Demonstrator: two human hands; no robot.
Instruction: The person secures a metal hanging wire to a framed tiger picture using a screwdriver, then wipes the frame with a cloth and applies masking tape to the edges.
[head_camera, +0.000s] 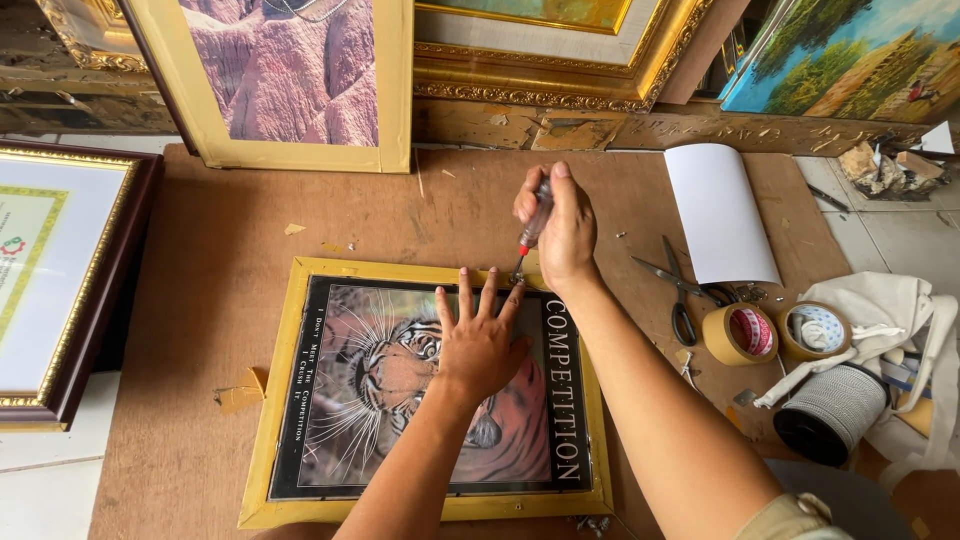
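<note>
Centrally, the left hand (478, 345) lies with fingers spread on the yellow-framed tiger picture (425, 392), while right hand (560, 228) fingers pinch a red-handled screwdriver (532, 228) at its top edge.

1. The left hand (480, 340) lies flat over the tiger picture (420, 390), hiding part of the animal's head.
2. Inside the right hand (560, 225), most of the screwdriver (533, 225) handle is concealed; its tip is too small to make out.
3. Beyond the right hand, scissors (680, 290) run partly under a white sheet (720, 210).
4. Left of both hands, a dark-framed certificate (50, 280) is cut off by the edge.
</note>
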